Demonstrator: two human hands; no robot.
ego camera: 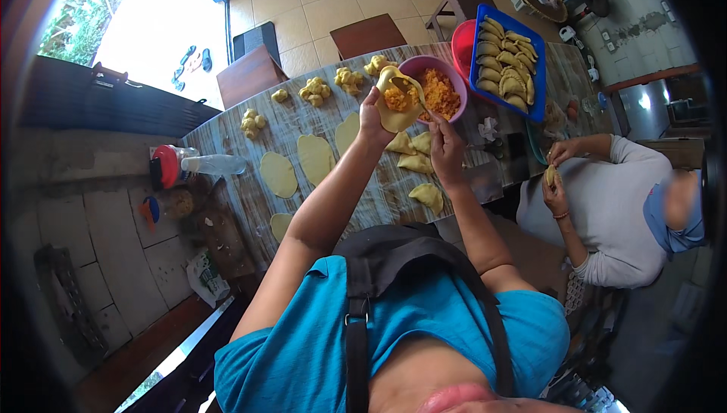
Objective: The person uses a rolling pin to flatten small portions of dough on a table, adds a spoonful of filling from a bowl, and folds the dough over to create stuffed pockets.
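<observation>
My left hand (373,123) holds up a flat oval sheet of yellow dough (396,122) with shredded orange filling (396,100) on it. In my right hand (446,149) is a spoon (422,105), its end at the sheet's right edge. Just beyond is a pink bowl (462,95) of the same filling (440,92). Several folded dough pieces (416,163) lie below my hands, with another folded piece (427,198) nearer me. To the left are flat dough ovals (316,158) and lumps of dough (315,91) along the far edge.
A blue tray (542,75) of folded pastries overlaps a red basin (463,43) at the far right. Beside me a co-worker (596,208) pinches a pastry (550,176). A plastic bottle (218,164) and a red-lidded jar (166,166) stand at the left edge.
</observation>
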